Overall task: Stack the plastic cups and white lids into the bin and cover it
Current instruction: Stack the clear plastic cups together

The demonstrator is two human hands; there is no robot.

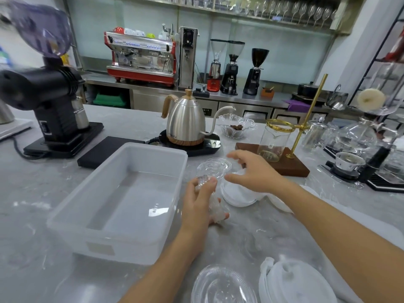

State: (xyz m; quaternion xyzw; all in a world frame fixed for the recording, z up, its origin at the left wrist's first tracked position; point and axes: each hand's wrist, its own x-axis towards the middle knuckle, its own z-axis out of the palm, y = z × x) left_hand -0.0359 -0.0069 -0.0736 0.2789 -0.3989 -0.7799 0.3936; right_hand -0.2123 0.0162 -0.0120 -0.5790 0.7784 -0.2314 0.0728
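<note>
Gripping a clear cup stack [211, 189] in left hand [196, 204] beside the empty bin [122, 200], right hand [253, 173] spread above it holding nothing; thin, light, slippery plastic, so pinch rims gently.

kettle [185, 119] with partly legible lettering "...ista", other labels unreadable

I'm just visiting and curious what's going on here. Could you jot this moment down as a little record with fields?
place: café counter, marble-look top
bin: translucent, open, nothing inside
left hand: grips clear plastic cups, held beside the bin
right hand: fingers spread, reaching over white lids
near edge: clear lid and bagged white lids
behind: kettle, grinder
progress: nothing packed yet
</note>
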